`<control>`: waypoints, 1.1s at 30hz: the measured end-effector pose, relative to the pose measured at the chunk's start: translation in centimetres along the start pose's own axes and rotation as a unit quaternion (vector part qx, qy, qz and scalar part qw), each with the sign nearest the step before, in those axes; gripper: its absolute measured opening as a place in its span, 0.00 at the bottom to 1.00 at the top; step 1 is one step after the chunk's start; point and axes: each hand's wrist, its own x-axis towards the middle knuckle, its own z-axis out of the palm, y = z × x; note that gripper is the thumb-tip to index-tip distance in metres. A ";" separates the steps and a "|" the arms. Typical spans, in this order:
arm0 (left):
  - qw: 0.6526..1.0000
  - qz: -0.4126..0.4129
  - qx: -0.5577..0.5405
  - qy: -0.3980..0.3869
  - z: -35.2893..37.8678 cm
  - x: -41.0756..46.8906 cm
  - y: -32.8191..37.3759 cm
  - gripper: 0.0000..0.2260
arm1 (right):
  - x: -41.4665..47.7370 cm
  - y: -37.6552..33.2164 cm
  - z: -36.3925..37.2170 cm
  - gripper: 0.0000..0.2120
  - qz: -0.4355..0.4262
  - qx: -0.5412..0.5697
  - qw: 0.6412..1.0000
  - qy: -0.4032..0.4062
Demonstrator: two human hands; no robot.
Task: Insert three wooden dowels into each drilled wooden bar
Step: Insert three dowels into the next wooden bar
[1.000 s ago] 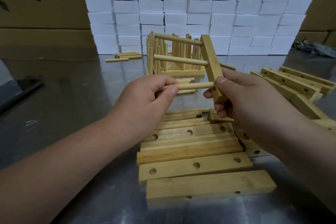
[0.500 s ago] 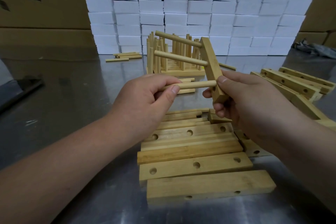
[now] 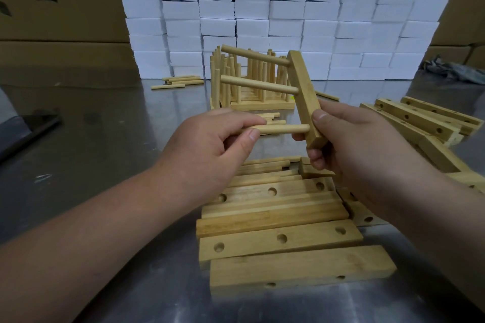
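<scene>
While the bar point(image 3: 304, 94) held up over the worktop point(image 3: 105, 144) already carries two dowels, the third dowel point(image 3: 283, 128) sits at its lowest hole, seemingly not fully home. Many drilled bars point(image 3: 280, 240) below wait empty. Right hand point(image 3: 349, 144) fingers clamp the bar's lower end; left hand point(image 3: 210, 149) fingers pinch the third dowel, pointing it rightward.

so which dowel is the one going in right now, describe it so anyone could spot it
Start at the wooden bar held up by the right hand. Three dowels stick out of its left face. The one meant is the lowest dowel: alone among them, its free end is pinched in the left hand.
</scene>
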 end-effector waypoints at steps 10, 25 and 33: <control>0.996 0.027 0.081 -0.017 0.2 0.2 0.7 0.14 | -0.3 0.1 0.9 0.16 -0.027 0.113 0.993 -0.009; 0.996 -0.083 -0.038 -0.025 0.4 -0.1 2.2 0.08 | -0.5 -0.1 1.3 0.16 -0.019 0.174 0.985 -0.008; 0.977 -0.177 -0.115 -0.026 0.1 0.4 2.5 0.13 | -0.7 0.0 1.5 0.16 -0.016 0.175 0.984 -0.016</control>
